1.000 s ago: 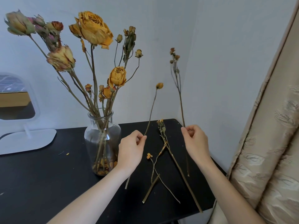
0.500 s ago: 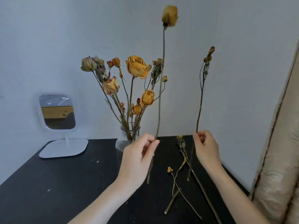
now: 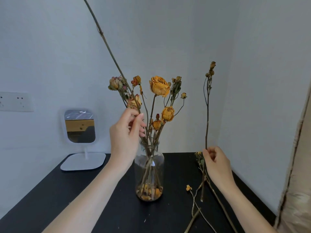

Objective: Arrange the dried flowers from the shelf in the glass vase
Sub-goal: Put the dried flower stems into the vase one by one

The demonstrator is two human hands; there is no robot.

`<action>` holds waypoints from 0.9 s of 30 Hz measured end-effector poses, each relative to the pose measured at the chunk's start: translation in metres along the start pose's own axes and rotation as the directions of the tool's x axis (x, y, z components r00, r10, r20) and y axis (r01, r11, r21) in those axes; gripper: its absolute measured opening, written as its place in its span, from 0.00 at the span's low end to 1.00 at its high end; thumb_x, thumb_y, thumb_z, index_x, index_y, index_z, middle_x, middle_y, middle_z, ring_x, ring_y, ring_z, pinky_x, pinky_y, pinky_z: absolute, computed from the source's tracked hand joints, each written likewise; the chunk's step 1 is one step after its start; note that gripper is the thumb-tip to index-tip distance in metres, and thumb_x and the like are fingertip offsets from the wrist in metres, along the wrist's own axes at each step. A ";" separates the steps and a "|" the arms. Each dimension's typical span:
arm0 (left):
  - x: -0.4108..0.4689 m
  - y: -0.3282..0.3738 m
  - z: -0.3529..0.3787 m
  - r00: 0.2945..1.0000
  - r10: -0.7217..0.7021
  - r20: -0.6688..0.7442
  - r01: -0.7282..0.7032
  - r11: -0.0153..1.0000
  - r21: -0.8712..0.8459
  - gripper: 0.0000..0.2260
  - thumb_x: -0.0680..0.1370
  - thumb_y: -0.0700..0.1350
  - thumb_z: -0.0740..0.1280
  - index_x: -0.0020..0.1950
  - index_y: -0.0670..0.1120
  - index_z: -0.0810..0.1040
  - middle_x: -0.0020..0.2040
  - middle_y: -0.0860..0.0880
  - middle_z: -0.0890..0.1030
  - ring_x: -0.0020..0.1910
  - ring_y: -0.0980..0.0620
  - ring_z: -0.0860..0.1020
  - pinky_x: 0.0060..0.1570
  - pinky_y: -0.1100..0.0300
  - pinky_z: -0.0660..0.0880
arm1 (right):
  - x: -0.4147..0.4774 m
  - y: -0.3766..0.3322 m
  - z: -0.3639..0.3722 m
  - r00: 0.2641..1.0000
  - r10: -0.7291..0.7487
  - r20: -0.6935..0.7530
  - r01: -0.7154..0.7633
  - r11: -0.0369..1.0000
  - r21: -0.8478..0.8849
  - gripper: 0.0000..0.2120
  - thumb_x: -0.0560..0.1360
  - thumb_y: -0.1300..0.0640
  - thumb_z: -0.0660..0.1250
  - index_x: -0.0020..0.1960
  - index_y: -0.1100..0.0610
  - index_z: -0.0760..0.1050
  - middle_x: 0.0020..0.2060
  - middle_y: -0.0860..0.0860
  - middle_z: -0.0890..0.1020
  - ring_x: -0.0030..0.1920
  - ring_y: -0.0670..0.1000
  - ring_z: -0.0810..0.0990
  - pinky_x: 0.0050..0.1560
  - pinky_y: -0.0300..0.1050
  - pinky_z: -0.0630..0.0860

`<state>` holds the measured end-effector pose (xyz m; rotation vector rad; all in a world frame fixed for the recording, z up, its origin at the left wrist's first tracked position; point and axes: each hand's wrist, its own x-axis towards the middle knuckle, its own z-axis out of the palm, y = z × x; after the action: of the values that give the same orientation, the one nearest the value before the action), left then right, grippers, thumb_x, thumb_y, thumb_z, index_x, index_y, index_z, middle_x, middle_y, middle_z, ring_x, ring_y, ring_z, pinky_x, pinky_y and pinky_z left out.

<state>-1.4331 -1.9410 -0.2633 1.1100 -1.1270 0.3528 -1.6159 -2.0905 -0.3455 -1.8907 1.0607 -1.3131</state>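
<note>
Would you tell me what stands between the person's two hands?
Head view: the clear glass vase of dried yellow flowers, between left hand and right hand.

Clear vase (image 3: pixel 149 167) upright on desk (image 3: pixel 84 199), yellow dried roses (image 3: pixel 159 86) inside. Long stem (image 3: pixel 101 33) tilted left over vase. Sprig (image 3: pixel 207 115) upright, right of vase. Loose stems (image 3: pixel 188 187) flat on desk.

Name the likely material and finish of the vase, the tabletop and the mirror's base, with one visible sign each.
Vase: clear glossy glass; the stems show through its wall.
Tabletop: matt black, perhaps painted wood or laminate; hardly any reflection.
Mirror base: smooth white, probably plastic; even, seamless surface.
</note>
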 end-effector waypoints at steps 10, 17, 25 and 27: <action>-0.002 -0.022 0.010 0.999 -0.028 0.028 0.025 0.997 0.073 0.04 0.78 0.43 0.63 0.43 0.50 0.73 0.34 0.56 0.78 0.32 0.60 0.78 0.32 0.74 0.73 | 0.001 0.005 -0.004 1.000 0.009 -0.008 -0.009 1.000 0.010 0.04 0.78 0.54 0.60 0.51 0.53 0.71 0.41 0.49 0.76 0.41 0.45 0.76 0.35 0.35 0.68; -0.012 -0.037 0.014 0.993 -0.060 0.097 0.043 0.985 0.169 0.11 0.77 0.43 0.63 0.41 0.59 0.70 0.33 0.57 0.77 0.35 0.62 0.77 0.32 0.74 0.73 | 0.001 0.009 -0.005 1.000 0.013 -0.007 -0.013 1.000 0.017 0.03 0.78 0.54 0.60 0.49 0.53 0.71 0.40 0.50 0.77 0.40 0.46 0.77 0.35 0.36 0.69; -0.008 -0.040 0.023 0.992 -0.008 0.124 -0.028 0.958 0.285 0.03 0.76 0.47 0.64 0.45 0.49 0.76 0.32 0.58 0.76 0.33 0.59 0.77 0.32 0.65 0.77 | 0.002 0.009 -0.001 1.000 0.017 0.004 -0.017 1.000 0.011 0.03 0.78 0.54 0.60 0.49 0.52 0.71 0.39 0.50 0.77 0.38 0.46 0.77 0.34 0.35 0.68; -0.005 -0.038 0.025 0.993 0.020 0.120 -0.057 0.948 0.313 0.05 0.76 0.48 0.65 0.44 0.47 0.77 0.31 0.56 0.77 0.32 0.58 0.77 0.32 0.64 0.77 | 0.002 0.009 0.001 1.000 0.016 0.006 -0.016 1.000 0.001 0.03 0.78 0.54 0.60 0.49 0.52 0.70 0.39 0.50 0.76 0.37 0.45 0.76 0.33 0.34 0.68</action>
<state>-1.4213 -1.9779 -0.2876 1.4063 -1.2227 0.5188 -1.6173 -2.0970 -0.3522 -1.8807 1.0696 -1.2979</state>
